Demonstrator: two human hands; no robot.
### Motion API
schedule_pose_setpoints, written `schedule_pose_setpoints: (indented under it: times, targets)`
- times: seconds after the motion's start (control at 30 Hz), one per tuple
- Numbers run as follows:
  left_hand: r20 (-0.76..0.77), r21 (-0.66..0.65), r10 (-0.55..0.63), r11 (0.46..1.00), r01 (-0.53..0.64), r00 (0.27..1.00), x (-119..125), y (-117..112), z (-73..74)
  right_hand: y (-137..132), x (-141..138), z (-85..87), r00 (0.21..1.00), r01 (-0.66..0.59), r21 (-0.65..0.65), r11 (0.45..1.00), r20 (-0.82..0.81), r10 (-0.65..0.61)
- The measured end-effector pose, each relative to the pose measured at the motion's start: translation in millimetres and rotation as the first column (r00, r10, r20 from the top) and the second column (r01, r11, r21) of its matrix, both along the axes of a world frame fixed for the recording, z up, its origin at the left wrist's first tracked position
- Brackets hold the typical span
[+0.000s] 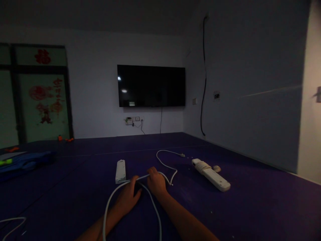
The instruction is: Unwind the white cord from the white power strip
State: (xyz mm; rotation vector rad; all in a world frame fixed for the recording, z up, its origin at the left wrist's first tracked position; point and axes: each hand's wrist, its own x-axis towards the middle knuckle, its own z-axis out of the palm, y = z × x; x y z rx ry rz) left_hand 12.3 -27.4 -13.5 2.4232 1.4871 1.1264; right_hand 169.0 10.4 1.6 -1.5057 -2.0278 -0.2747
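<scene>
A white power cord [107,203] forms a large loop in front of me. My left hand [128,194] has its fingers curled at the cord near the white power strip [120,170], with the thumb standing apart. Just to the right, my right hand [156,182] pinches the same cord between thumb and fingers. From there the cord bends over the purple surface and ends in a plug [182,155] lying farther off. The power strip lies flat beyond my left hand; the cord's joint with it is partly hidden by the fingers.
A second white power strip [217,179], its cord wound round one end, lies to the right with its plug [217,168] alongside. Blue cloth [27,162] lies at the left on the purple surface [75,201]. A television [151,86] hangs on the far wall.
</scene>
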Motion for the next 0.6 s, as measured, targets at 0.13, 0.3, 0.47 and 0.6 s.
schedule_pose_setpoints:
  times: [0.13,0.3,0.47,0.6]
  targets:
    - [0.100,0.014,0.000,1.000,-0.002,0.995,0,4,-0.7,4,0,-4.0,0.997,0.072,0.054,0.996,-0.041,-0.069]
    - [0.199,0.030,0.010,0.999,-0.016,0.980,-1,7,0.7,4,0,-5.3,0.985,0.147,0.126,0.981,-0.105,-0.134]
    - [0.319,0.018,0.021,0.999,-0.028,0.948,-3,10,3.3,4,0,-3.2,0.951,0.265,0.132,0.955,-0.197,-0.237]
    - [0.414,-0.049,0.035,0.999,-0.016,0.910,-6,13,5.0,5,3,-3.2,0.908,0.336,0.107,0.936,-0.302,-0.292]
